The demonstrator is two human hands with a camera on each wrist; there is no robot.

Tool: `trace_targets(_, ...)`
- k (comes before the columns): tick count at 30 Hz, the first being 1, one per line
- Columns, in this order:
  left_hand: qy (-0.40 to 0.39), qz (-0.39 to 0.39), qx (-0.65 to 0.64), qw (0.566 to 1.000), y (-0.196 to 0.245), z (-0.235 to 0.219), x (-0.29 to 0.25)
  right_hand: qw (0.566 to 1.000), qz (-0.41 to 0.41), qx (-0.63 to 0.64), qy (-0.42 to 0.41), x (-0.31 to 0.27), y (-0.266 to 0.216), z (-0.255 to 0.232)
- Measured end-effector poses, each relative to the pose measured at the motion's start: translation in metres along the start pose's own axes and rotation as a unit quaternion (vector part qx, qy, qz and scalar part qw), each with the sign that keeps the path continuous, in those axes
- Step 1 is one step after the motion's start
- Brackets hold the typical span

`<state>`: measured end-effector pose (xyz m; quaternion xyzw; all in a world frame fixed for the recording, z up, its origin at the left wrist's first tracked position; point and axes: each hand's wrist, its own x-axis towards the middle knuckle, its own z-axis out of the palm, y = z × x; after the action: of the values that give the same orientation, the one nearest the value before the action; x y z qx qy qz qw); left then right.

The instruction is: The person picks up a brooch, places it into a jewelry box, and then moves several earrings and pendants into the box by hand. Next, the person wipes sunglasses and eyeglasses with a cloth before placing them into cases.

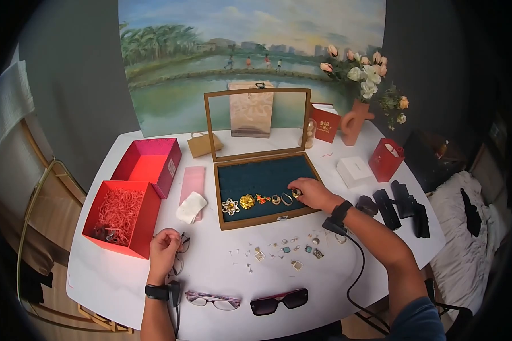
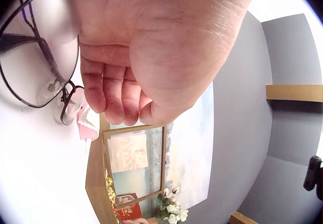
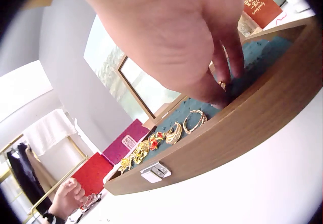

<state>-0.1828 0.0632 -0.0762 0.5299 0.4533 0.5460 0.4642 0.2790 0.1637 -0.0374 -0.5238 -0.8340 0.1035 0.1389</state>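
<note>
My right hand (image 1: 316, 194) reaches into a wooden jewelry case (image 1: 256, 222) and pinches a small gold earring (image 3: 222, 85) against the dark teal lining (image 1: 256, 176). Left of it runs a row of pieces: a thin hoop earring (image 3: 194, 121), a thicker gold hoop (image 3: 173, 133), an orange-red flower piece (image 1: 261, 199), a gold flower (image 1: 247, 201) and a pale flower brooch (image 1: 230, 206). The case's glazed lid stands raised. My left hand (image 1: 163, 251) hangs loosely curled with nothing in it, beside thin-rimmed eyeglasses (image 2: 38, 105) near the red box.
Loose earrings and studs (image 1: 286, 249) lie in front of the case. Patterned eyeglasses (image 1: 213, 301) and sunglasses (image 1: 280, 302) lie near the front edge. An open red box (image 1: 139, 241) with shredded paper stands left; a white box (image 1: 354, 171) and dark cases (image 1: 387, 209) stand right.
</note>
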Motion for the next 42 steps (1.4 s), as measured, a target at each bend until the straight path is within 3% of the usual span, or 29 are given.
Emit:
trace_targets(5,-0.010,0.007,-0.007,1.000,-0.005,-0.003,0.002,0.996,-0.045,0.070,0.030,0.000,0.001,0.005)
trace_targets(12,-0.009,0.009,-0.006,1.000,-0.006,-0.004,0.001,0.997,-0.005,0.075,0.013,-0.007,-0.003,0.001)
trace_targets(15,-0.006,0.016,-0.003,1.000,-0.015,-0.009,0.003,0.995,-0.059,0.038,0.077,-0.014,-0.005,-0.002)
trace_targets(18,-0.009,0.020,-0.007,1.000,-0.013,-0.009,0.003,0.994,-0.050,0.068,0.074,-0.028,-0.024,-0.022)
trace_targets(19,-0.010,0.020,-0.010,1.000,-0.014,-0.008,0.004,0.995,-0.047,0.066,0.065,-0.037,-0.035,-0.032)
trace_targets(21,-0.002,0.023,0.003,1.000,-0.013,-0.008,0.004,0.984,0.058,0.113,-0.129,-0.059,-0.058,-0.047)
trace_targets(22,-0.006,0.025,0.010,1.000,-0.014,-0.008,0.004,0.988,0.030,0.101,-0.112,-0.077,-0.064,-0.043)
trace_targets(23,-0.003,0.019,0.005,1.000,-0.011,-0.006,0.003,0.986,0.031,0.037,-0.162,-0.090,-0.073,-0.045)
trace_targets(27,0.000,0.009,0.007,1.000,-0.007,-0.003,0.003,0.987,0.024,0.007,-0.157,-0.141,-0.080,-0.024)
trace_targets(32,0.001,0.003,0.027,1.000,-0.008,-0.006,0.004,0.991,0.030,-0.014,-0.126,-0.158,-0.078,-0.001)
trace_targets(36,0.008,0.012,0.017,1.000,-0.011,-0.008,0.004,0.987,0.049,0.015,-0.151,-0.147,-0.080,-0.015)
trace_targets(40,0.007,0.003,0.015,1.000,-0.010,-0.006,0.003,0.991,0.109,0.045,-0.070,-0.103,-0.061,-0.052)
trace_targets(42,0.007,0.006,0.009,1.000,-0.012,-0.006,0.003,0.994,0.102,0.029,-0.025,-0.074,-0.027,-0.055)
